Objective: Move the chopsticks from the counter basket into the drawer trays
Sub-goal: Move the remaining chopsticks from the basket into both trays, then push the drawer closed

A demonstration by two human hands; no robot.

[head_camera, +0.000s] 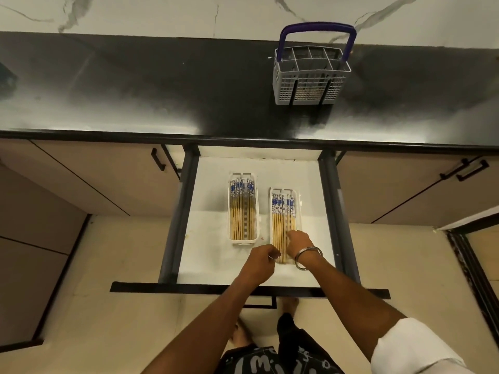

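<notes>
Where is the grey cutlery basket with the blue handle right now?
In the head view, the grey basket stands upright on the dark counter, upper right, near the marble wall and behind the open drawer.

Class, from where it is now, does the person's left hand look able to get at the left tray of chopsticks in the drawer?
Probably yes. The left hand sits just below the left tray, the drawer is fully open, and nothing lies between them.

Tan chopsticks (282, 225) with blue-and-white patterned tops; grey basket (310, 76), purple handle (318, 27); black counter (162, 85).
</notes>
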